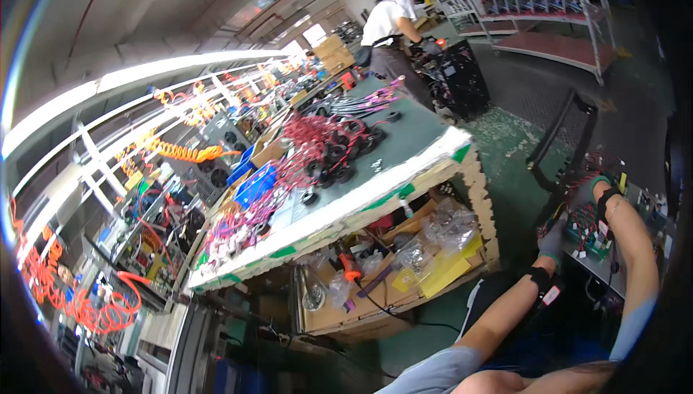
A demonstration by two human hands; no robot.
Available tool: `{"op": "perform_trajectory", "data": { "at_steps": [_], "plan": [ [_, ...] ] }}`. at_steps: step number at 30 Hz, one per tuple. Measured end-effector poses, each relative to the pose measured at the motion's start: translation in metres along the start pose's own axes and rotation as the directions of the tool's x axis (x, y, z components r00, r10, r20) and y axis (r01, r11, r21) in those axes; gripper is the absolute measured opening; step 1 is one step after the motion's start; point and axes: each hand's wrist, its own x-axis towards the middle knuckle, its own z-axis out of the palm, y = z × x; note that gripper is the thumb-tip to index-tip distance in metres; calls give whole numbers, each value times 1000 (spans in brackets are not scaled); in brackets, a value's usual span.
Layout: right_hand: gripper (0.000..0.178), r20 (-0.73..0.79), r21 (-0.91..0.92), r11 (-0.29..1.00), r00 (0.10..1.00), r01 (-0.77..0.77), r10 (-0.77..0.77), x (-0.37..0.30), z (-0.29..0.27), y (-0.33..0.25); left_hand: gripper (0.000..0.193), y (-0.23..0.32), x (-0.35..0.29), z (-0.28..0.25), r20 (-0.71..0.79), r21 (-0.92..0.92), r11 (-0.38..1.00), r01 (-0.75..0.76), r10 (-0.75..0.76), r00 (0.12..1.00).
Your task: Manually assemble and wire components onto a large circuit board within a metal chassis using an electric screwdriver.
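At the lower right, an opened metal unit holds a green circuit board (593, 229) with connectors and wires. My left hand (553, 241), in a grey glove with a black wrist strap, is at the board's left edge. Its fingers look curled beside thin coloured wires, but what they hold is too small to make out. Over the far side of the board is my right hand (586, 193), also gloved and strapped, close to a tangle of red and black wires (596, 165). The fingers of that hand are mostly hidden.
Left of me stands a workbench (426, 157) with red cable bundles (310, 141) and blue bins (255, 185). Its lower shelf holds plastic bags (447, 224) and an orange-handled tool (350, 268). Beyond, a person (390, 22) bends over a black case (462, 76); a rack (541, 40) stands behind.
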Motion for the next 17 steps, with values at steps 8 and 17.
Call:
{"op": "perform_trajectory", "data": {
  "at_steps": [8, 17],
  "plan": [
    [63, -191, -57, 939, 927, -338, 322, -48, -31, 3, 56, 11, 34, -7, 298, 29, 945, 325, -318, 900],
    [93, -158, -251, 840, 877, -480, 454, -184, -3, -91, 41, 29, -4, -32, 344, 167, 936, 308, -348, 872]
  ]
}}
